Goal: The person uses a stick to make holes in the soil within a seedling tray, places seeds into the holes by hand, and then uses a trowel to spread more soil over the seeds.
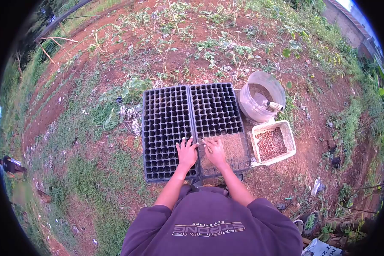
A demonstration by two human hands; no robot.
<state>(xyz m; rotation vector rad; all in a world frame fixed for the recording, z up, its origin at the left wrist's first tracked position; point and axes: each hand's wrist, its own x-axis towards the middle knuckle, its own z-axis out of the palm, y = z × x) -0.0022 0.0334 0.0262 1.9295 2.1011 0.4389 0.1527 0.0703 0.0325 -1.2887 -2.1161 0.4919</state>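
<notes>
Two black seedling trays lie side by side before me. The left tray [165, 123] has dark cells with no fill showing. On the right tray [215, 109] the far cells look dark, while the near part is covered with brown substrate [234, 147]. My left hand [187, 152] rests on the left tray near the seam, its fingers spread and holding nothing. My right hand [214, 151] is over the near part of the right tray, by its left edge, with fingers bent. Whatever it holds, if anything, is too small to make out.
A translucent bucket [249, 102] with dark material and a pale-handled tool stands right of the trays. Nearer is a cream container [288, 135] of brown pieces. A clear bottle [315, 186] lies on the ground at right. Weeds and red soil surround everything.
</notes>
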